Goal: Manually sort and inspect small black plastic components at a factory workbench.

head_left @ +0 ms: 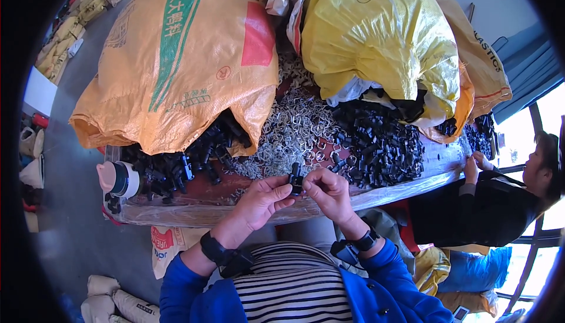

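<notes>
Between the finger and thumb of my left hand (263, 201) is a small black plastic part (296, 175), held upright above the table's near edge. My right hand (329, 193) is closed in a pinch right beside that part. Whatever its fingertips hold is too small to make out. Just beyond my hands lies a heap of small silvery metal clips (294, 126). Larger black plastic parts (170, 176) spill from a sack on the left. A pile of small black plastic pieces (382, 149) lies on the right.
A big orange woven sack (218, 58) and a yellow sack (376, 35) stand on the reddish table (215, 196). At its left corner is a white cup with a pink lid (119, 179). Another person (482, 205) works at the right end. Several sacks (120, 299) lie on the floor.
</notes>
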### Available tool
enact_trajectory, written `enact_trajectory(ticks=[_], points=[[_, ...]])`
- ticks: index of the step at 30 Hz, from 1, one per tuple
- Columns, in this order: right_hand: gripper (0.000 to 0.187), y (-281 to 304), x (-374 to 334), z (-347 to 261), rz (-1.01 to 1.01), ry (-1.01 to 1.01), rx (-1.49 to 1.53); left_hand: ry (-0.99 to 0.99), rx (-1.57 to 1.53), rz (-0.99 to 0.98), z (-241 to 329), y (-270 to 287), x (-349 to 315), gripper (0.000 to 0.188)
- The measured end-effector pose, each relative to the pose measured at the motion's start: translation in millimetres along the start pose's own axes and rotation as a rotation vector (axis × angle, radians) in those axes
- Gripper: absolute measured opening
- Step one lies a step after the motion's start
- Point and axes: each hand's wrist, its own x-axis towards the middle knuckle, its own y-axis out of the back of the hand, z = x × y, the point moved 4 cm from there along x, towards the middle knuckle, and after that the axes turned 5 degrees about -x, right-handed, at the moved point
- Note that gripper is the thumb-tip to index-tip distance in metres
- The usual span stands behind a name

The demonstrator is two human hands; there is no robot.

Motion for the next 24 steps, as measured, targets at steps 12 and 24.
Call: enact_trajectory(ticks=[12,24], points=[[0.007,1.0,-16.5,-29.9,0.01,0.222,-0.213,0.031,0.052,-0.038,-8.6,-5.7,-18.1,0.024],[0.016,-10.7,-23.4,-20.1,-0.221,-0.175,-0.03,0.003,0.199,0.02,-8.6,-3.0,-29.6,0.022]])
